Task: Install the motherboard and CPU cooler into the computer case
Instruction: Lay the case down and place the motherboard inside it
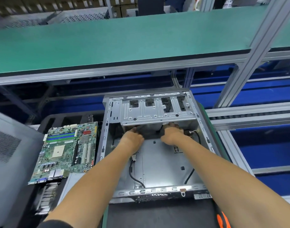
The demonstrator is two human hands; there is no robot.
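Observation:
An open grey computer case lies on its side in front of me, its bare metal tray facing up. Both my hands reach deep inside it, under the drive cage. My left hand and my right hand have their fingers hidden beneath the cage edge, among black cables; what they hold is not visible. The green motherboard lies flat to the left of the case, outside it, with blue memory slots and an empty CPU socket. No CPU cooler is visible.
A grey case side panel stands at the far left. A graphics card lies below the motherboard. Loose black cables run across the case floor. A green shelf on aluminium framing spans above. An orange-handled tool sits at the bottom right.

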